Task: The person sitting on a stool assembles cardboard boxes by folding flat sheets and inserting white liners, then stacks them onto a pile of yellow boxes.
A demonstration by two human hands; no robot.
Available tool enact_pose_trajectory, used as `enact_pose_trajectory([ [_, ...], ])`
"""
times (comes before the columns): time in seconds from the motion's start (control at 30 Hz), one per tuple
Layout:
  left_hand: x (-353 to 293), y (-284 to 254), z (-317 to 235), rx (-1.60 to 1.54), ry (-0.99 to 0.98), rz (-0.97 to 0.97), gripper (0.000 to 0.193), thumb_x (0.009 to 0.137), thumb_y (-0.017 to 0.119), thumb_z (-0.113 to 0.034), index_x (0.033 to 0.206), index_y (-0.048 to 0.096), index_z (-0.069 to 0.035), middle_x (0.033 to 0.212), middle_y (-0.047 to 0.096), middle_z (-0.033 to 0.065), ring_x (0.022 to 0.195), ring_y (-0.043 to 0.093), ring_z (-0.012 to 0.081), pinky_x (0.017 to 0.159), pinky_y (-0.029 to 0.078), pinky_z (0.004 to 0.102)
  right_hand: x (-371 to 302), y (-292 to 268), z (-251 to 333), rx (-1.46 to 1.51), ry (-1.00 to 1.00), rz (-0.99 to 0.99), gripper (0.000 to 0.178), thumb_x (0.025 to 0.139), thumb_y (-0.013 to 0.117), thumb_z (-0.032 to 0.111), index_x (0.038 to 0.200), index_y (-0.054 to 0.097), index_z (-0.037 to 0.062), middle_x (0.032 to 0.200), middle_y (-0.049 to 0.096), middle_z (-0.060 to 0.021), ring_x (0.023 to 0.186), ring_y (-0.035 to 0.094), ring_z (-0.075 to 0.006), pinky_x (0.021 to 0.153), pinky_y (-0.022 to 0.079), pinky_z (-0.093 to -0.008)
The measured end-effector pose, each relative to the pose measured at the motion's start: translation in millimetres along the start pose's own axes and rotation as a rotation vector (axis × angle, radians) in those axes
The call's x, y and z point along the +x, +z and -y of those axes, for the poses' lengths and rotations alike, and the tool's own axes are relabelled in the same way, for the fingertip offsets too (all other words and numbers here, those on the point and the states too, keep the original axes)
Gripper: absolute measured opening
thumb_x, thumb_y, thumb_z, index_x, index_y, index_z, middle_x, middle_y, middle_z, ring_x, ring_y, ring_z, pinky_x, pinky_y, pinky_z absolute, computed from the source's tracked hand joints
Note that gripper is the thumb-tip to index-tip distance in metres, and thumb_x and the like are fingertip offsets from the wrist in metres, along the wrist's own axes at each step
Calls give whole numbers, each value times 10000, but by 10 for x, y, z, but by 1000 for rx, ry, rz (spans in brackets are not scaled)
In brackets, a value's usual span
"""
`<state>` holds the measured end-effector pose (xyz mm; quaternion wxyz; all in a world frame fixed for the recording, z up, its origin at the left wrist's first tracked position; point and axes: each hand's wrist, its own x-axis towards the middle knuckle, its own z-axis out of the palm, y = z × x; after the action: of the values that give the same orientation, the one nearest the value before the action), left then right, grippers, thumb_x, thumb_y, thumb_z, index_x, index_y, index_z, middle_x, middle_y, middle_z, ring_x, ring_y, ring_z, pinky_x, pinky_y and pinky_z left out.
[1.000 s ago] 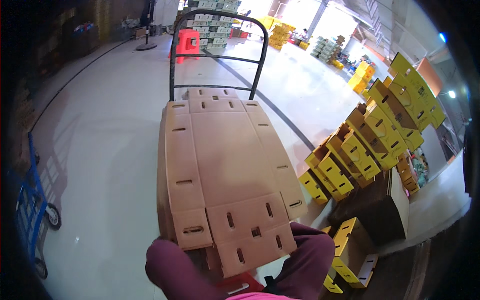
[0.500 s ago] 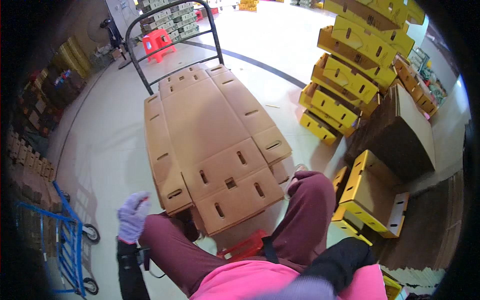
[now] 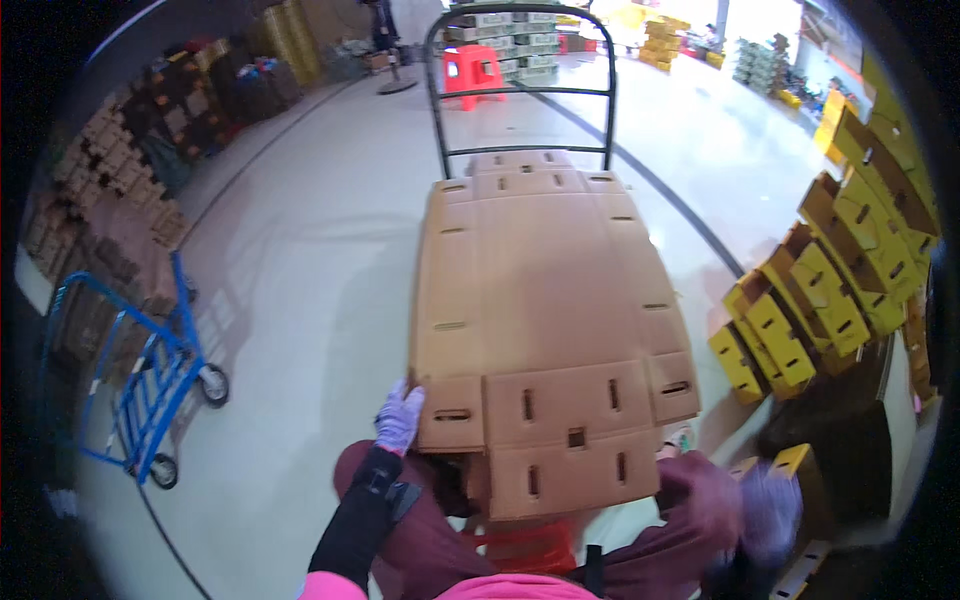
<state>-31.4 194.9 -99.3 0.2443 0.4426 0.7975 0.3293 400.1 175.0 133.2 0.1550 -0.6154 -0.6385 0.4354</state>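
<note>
A stack of flat, die-cut brown cardboard sheets lies in front of me, slotted and creased, on a trolley with a dark metal handle at its far end. My left hand, in a pale purple glove, is at the near left corner of the stack, its fingers stretched forward along the edge. My right hand, also gloved, is smeared by motion beyond my right knee, close to yellow-edged cardboard boxes; whether it holds anything cannot be made out.
Leaning stacks of yellow boxes rise on the right. To the left stands a blue hand cart on wheels. A red stool is behind the trolley handle, and a red plastic seat shows beneath me.
My view has swung right to left, so the stack sits further right in it. My left hand has come to the stack's edge; my right hand has moved out to the right.
</note>
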Motion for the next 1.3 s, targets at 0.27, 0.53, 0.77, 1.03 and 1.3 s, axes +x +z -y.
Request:
enact_pose_trajectory([
  [0.27,304,186,215,70,-97,60,597,923,572,-372,1338,438,36,1353,464,266,1092,574,412,953,465,394,1925,-267,-2251,19,-64,-423,517,983,490,389,1333,488,9,1325,549,-109,1234,494,-214,1043,377,-347],
  [0.53,250,32,16,119,-113,25,640,878,638,-384,1316,456,47,1281,537,244,1113,575,381,965,452,392,1840,319,-2352,550,66,-288,676,959,431,535,1412,401,35,1380,491,-145,1266,469,-261,1070,338,-355],
  [0.77,218,-180,-295,297,-52,115,795,857,603,-526,1353,404,63,1245,559,283,1172,533,411,1004,414,428,1769,4,-1849,-106,232,-222,735,909,427,623,1364,460,47,1269,559,-238,1207,519,-352,1009,389,-386],
  [1.03,29,-634,-534,316,-87,248,678,817,682,-416,1297,503,29,1095,639,257,1045,610,385,915,472,428,1292,-222,-1759,-26,254,-149,623,822,589,603,1064,686,38,971,692,-185,895,662,-337,796,499,-405],
  [1.3,-546,-282,-1168,153,506,366,621,779,696,-111,1351,475,-15,1222,592,183,1058,607,294,870,499,379,944,684,-1092,-346,-184,-499,520,869,577,243,1365,430,192,741,620,-214,741,619,-421,655,494,-510],
])
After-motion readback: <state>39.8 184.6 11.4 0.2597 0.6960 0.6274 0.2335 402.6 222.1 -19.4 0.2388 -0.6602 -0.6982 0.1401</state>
